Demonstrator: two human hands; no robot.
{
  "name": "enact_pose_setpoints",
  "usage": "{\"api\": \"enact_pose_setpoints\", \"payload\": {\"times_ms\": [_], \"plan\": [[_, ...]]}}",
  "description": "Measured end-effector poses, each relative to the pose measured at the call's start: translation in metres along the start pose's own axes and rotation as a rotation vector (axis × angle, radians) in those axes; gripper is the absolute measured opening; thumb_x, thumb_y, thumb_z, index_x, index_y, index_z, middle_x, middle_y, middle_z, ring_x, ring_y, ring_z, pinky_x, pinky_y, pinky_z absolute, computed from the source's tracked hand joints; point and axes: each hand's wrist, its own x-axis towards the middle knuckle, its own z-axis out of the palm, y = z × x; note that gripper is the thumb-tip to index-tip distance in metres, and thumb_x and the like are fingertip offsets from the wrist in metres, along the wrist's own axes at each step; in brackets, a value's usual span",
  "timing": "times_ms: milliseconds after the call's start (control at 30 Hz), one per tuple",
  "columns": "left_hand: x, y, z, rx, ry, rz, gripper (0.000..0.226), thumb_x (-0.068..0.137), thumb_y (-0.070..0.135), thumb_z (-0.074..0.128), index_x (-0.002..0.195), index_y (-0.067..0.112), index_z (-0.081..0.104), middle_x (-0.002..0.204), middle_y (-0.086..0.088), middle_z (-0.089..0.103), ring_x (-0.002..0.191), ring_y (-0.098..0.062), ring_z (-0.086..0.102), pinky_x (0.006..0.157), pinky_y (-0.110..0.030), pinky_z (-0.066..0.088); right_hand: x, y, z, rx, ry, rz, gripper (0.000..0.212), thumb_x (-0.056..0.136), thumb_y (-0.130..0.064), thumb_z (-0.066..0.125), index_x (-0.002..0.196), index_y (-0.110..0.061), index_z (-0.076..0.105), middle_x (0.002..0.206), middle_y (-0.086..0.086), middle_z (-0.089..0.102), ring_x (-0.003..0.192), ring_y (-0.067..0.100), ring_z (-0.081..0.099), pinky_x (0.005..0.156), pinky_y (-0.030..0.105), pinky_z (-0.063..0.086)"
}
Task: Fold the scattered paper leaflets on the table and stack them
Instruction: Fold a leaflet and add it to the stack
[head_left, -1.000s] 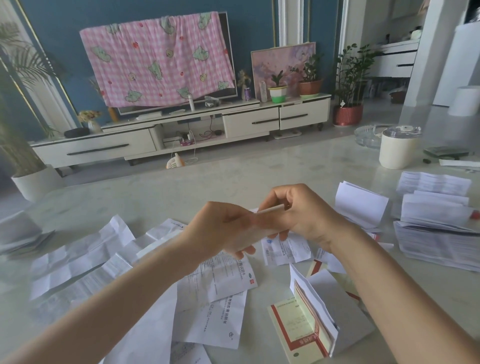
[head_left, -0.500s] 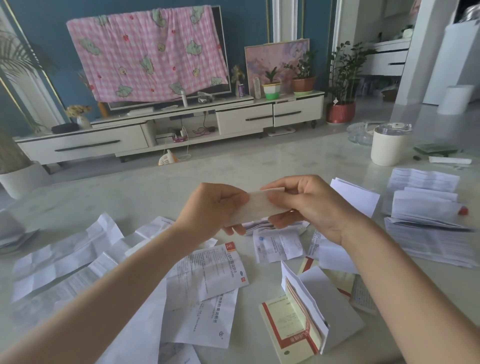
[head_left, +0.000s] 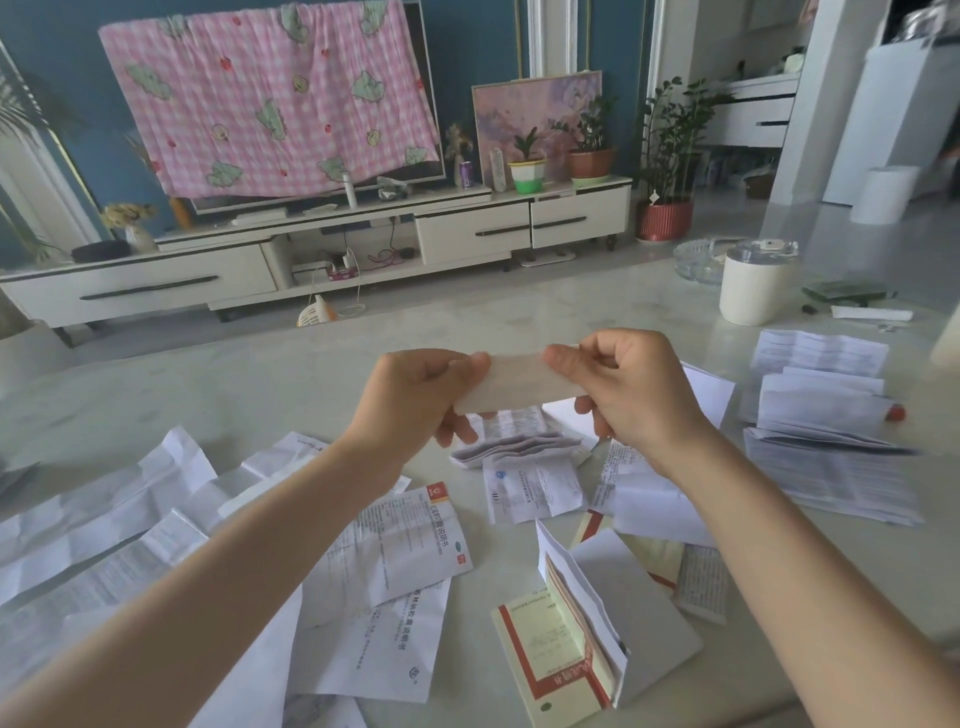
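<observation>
a person's left hand (head_left: 415, 395) and right hand (head_left: 634, 395) hold a folded leaflet (head_left: 514, 382) in the air above a pale marble table (head_left: 260, 374). the leaflet is a narrow white strip, held roughly level between the hands. the left hand grips its left end with the thumb on top and the fingers curled beneath, and the right hand pinches its right end between thumb and forefinger.

below the strip, on the table, lies a small bundle of folded leaflets (head_left: 519, 449), with a printed sheet (head_left: 530, 488) just in front of it. unfolded, creased leaflets (head_left: 104, 519) are scattered over the table's left side, some overlapping, and a sheet with a red logo (head_left: 410, 540) lies partly under the left forearm. near the front edge a red-and-cream leaflet (head_left: 545, 639) sits half open and tented, with a white sheet against it. on the right, well apart from the hands, a loose pile of printed sheets (head_left: 831, 467) lies flat.

at the table's far right stands a white canister (head_left: 753, 291), with a glass ashtray (head_left: 693, 260) just behind it. beyond the table, a pink checked cloth (head_left: 270, 98) hangs above a white cabinet (head_left: 467, 234).
</observation>
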Motion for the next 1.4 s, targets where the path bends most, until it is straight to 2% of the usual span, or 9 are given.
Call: {"api": "enact_pose_setpoints", "payload": {"times_ms": [167, 267, 400, 600, 733, 833, 1000, 1200, 1400], "plan": [[0.008, 0.004, 0.010, -0.068, -0.085, -0.053, 0.018, 0.091, 0.007, 0.056, 0.075, 0.014, 0.061, 0.054, 0.006, 0.065, 0.046, -0.006, 0.061, 0.044, -0.014, 0.046, 0.004, 0.006, -0.012, -0.046, 0.122, -0.008, 0.027, 0.086, -0.027, 0.066, 0.073, -0.004, 0.061, 0.044, -0.007, 0.051, 0.047, 0.019, 0.056, 0.042, 0.035, 0.045], [0.012, 0.004, 0.017, -0.029, -0.065, -0.045, 0.025, 0.091, 0.007, 0.056, 0.067, 0.013, 0.056, 0.049, 0.006, 0.063, 0.043, -0.006, 0.059, 0.042, -0.013, 0.043, 0.006, 0.006, -0.022, 0.081, 0.062, 0.102, 0.016, 0.087, -0.022, 0.064, 0.083, -0.007, 0.065, 0.043, -0.005, 0.050, 0.038, 0.004, 0.052, 0.038, 0.020, 0.037], [0.017, 0.005, 0.028, -0.053, -0.107, -0.083, 0.018, 0.091, 0.010, 0.057, 0.074, 0.009, 0.060, 0.062, -0.003, 0.067, 0.046, -0.009, 0.061, 0.043, -0.014, 0.046, 0.006, 0.006, -0.039, 0.192, -0.047, 0.205, 0.006, 0.086, -0.015, 0.064, 0.090, -0.012, 0.067, 0.066, -0.003, 0.055, 0.038, 0.002, 0.047, 0.040, 0.012, 0.039], [0.021, 0.003, 0.035, -0.017, -0.073, -0.110, 0.016, 0.091, 0.012, 0.058, 0.092, -0.003, 0.062, 0.077, -0.011, 0.067, 0.047, -0.008, 0.059, 0.044, -0.015, 0.045, 0.011, 0.015, -0.043, -0.022, 0.023, 0.151, 0.022, 0.088, -0.029, 0.063, 0.078, -0.010, 0.062, 0.058, 0.001, 0.046, 0.044, 0.010, 0.042, 0.041, 0.014, 0.036], [0.018, 0.004, 0.036, -0.025, -0.117, -0.104, 0.014, 0.093, 0.016, 0.055, 0.084, 0.008, 0.063, 0.063, 0.001, 0.069, 0.050, -0.007, 0.058, 0.047, -0.016, 0.046, 0.012, 0.020, -0.039, -0.099, 0.040, 0.087, 0.026, 0.091, -0.022, 0.061, 0.069, -0.011, 0.053, 0.051, -0.005, 0.052, 0.035, 0.003, 0.048, 0.036, 0.015, 0.036], [0.022, 0.002, 0.034, 0.003, -0.065, -0.056, 0.022, 0.095, 0.019, 0.052, 0.078, 0.015, 0.065, 0.056, 0.002, 0.067, 0.047, -0.005, 0.056, 0.045, -0.014, 0.043, 0.013, 0.019, -0.034, -0.147, 0.065, 0.017, 0.026, 0.091, -0.023, 0.060, 0.069, -0.013, 0.049, 0.052, -0.004, 0.051, 0.037, 0.000, 0.050, 0.042, 0.016, 0.038], [0.036, -0.002, 0.029, 0.144, 0.040, 0.011, 0.026, 0.093, 0.018, 0.055, 0.070, 0.017, 0.066, 0.051, 0.000, 0.060, 0.041, -0.002, 0.049, 0.043, -0.012, 0.039, 0.011, 0.018, -0.025, -0.028, 0.135, 0.033, 0.019, 0.093, -0.022, 0.057, 0.083, -0.007, 0.061, 0.045, -0.001, 0.048, 0.033, 0.005, 0.041, 0.041, 0.021, 0.035], [0.052, -0.028, 0.012, 0.005, 0.139, -0.258, 0.012, 0.093, 0.019, 0.056, 0.083, 0.015, 0.062, 0.072, -0.001, 0.056, 0.061, -0.011, 0.052, 0.052, -0.018, 0.044, 0.013, 0.017, -0.036, 0.038, 0.168, 0.139, 0.018, 0.095, -0.017, 0.050, 0.086, -0.007, 0.062, 0.055, -0.001, 0.053, 0.032, 0.005, 0.041, 0.035, 0.016, 0.032], [0.054, -0.056, 0.007, -0.040, 0.189, -0.395, 0.008, 0.089, 0.016, 0.062, 0.083, 0.011, 0.063, 0.066, -0.004, 0.052, 0.053, -0.011, 0.048, 0.045, -0.015, 0.042, 0.009, 0.018, -0.020, -0.118, 0.054, 0.088, 0.024, 0.093, -0.019, 0.051, 0.085, 0.002, 0.061, 0.053, -0.003, 0.055, 0.034, 0.005, 0.044, 0.038, 0.015, 0.034]]}}
